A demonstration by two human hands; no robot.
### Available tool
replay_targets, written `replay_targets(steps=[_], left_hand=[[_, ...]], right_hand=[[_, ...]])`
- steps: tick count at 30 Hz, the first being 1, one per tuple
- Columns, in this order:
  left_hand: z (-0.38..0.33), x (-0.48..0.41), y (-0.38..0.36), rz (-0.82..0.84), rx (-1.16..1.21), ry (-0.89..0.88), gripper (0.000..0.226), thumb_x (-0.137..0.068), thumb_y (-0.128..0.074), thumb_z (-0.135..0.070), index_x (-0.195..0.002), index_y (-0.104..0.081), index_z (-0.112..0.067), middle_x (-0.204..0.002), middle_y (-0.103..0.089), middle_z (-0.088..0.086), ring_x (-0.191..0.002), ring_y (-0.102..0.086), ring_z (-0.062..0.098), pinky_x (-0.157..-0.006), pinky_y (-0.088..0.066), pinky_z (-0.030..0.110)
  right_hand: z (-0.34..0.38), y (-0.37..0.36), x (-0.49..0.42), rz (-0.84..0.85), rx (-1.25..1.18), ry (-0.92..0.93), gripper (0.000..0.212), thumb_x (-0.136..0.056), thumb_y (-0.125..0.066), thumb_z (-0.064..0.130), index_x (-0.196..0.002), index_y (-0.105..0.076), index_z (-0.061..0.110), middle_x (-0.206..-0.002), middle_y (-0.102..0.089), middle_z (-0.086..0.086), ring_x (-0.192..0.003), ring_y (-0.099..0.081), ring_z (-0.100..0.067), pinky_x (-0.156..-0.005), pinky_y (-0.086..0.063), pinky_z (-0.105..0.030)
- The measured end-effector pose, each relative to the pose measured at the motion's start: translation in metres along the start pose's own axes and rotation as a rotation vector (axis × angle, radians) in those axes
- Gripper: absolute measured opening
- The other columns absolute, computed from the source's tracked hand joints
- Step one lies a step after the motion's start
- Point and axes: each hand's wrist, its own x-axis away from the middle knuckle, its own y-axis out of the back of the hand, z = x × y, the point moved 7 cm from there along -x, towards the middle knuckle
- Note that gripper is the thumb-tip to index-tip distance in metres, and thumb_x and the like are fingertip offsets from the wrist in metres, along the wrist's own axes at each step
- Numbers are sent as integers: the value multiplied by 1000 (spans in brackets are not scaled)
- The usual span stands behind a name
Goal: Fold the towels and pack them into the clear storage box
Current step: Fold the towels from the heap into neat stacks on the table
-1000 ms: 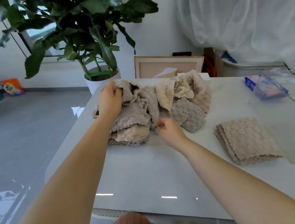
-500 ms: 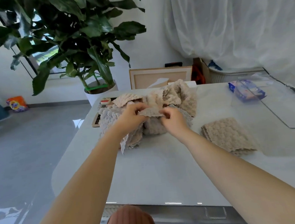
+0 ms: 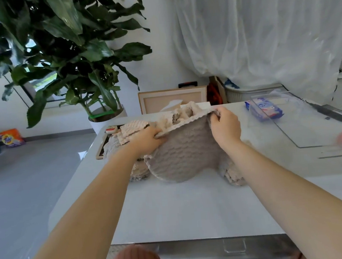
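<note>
Left hand: my left hand (image 3: 146, 140) is curled closed, fingers pinching the left end of the grey towel's top edge, knuckles toward me.
Right hand: my right hand (image 3: 224, 125) is closed too, thumb and fingers clamped on the right end of that same edge.
Grey towel: the grey towel (image 3: 185, 155) hangs between my two hands, its top edge stretched taut and raised off the counter, its body drooping in a rounded sag whose bottom rests on the counter surface.
Towel pile: just behind the grey towel and to its left I see the towel pile (image 3: 137, 128), beige and rumpled, unfolded; part of it pokes up over the stretched edge.
Folded towel: a beige folded towel (image 3: 232, 175) lies just right of the grey towel, mostly hidden under my right forearm.
Counter: the white counter (image 3: 183, 208) is bare in front of the grey towel, toward me.
Clear storage box: the clear storage box (image 3: 301, 122) stands well to the right of the grey towel on the counter; a blue packet (image 3: 264, 108) shows through its wall, and I cannot tell whether it is inside or behind.
Plant: a potted plant (image 3: 66, 55) rises on the floor beyond the counter, behind and left of the grey towel.
</note>
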Motion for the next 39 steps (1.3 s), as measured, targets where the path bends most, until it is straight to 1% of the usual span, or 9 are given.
replay_targets(steps=[4, 6, 12, 17, 21, 24, 28, 34, 39], left_hand=[[27, -14, -31, 68, -274, 160, 19, -97, -45, -18, -103, -63, -18, -102, -65, 8, -89, -59, 27, -65, -41, 30], [29, -14, -21, -142, -296, 175, 41, -92, -42, -9, -128, -55, -23, -116, -62, 10, -99, -60, 32, -70, -48, 35], [-5, 55, 2, -888, -85, -286, 61, -60, -48, 27, -115, -60, 2, -113, -59, 16, -102, -50, 25, -75, -42, 29], [46, 71, -94, -422, -170, -174, 65, -68, -52, 25, -126, -60, -4, -130, -55, 12, -121, -51, 31, -87, -53, 45], [79, 93, -159, 193, -307, -9, 56, -96, -37, 2, -144, -43, -27, -156, -29, -8, -143, -28, 18, -114, -27, 39], [82, 104, -163, 301, -347, 12, 56, -99, -35, -3, -147, -35, -31, -158, -21, -11, -143, -28, 17, -113, -30, 35], [76, 117, -161, 361, -439, -27, 52, -101, -35, -7, -149, -33, -28, -154, -33, -4, -134, -41, 23, -104, -37, 32], [70, 130, -162, 457, -460, -55, 28, -95, -42, -5, -115, -60, -14, -91, -57, 7, -89, -54, 26, -70, -36, 28], [61, 126, -155, 650, -363, -3, 33, -89, -65, -31, -119, -66, -18, -121, -63, -3, -106, -57, 16, -89, -43, 28]], right_hand=[[-34, -18, 8, 319, 33, -245, 21, -98, -41, 15, -94, -62, 18, -70, -63, -2, -68, -67, -27, -65, -53, -38], [-33, -16, 6, 288, -174, -239, 20, -99, -43, 14, -96, -61, 22, -82, -66, -3, -69, -69, -27, -73, -58, -45], [-10, 14, 19, 67, -388, 148, 25, -93, -51, 2, -111, -66, 11, -101, -65, 6, -90, -58, -2, -81, -45, -11], [-77, -35, 86, 418, -84, 72, 17, -92, -54, 5, -90, -65, 18, -72, -60, 7, -68, -55, -14, -60, -39, -18], [-115, -58, 129, 756, 453, 121, 21, -93, -47, 13, -93, -67, 7, -83, -64, -11, -81, -58, -28, -67, -45, -33], [-109, -54, 138, 843, 645, 242, 18, -89, -51, 12, -86, -68, 11, -98, -61, -12, -103, -53, -29, -88, -45, -39], [-97, -49, 151, 1104, 651, 258, 34, -80, -46, -4, -56, -32, 16, -57, -30, -3, -55, -31, -20, -53, -24, -32], [-81, -41, 163, 1307, 632, 228, 38, -77, -46, -7, -56, -25, 18, -55, -21, 0, -51, -17, -16, -50, -13, -29], [-82, -53, 172, 1459, 694, 146, 19, -79, -54, -1, -64, -52, 10, -61, -39, 0, -56, -33, -16, -52, -25, -27]])
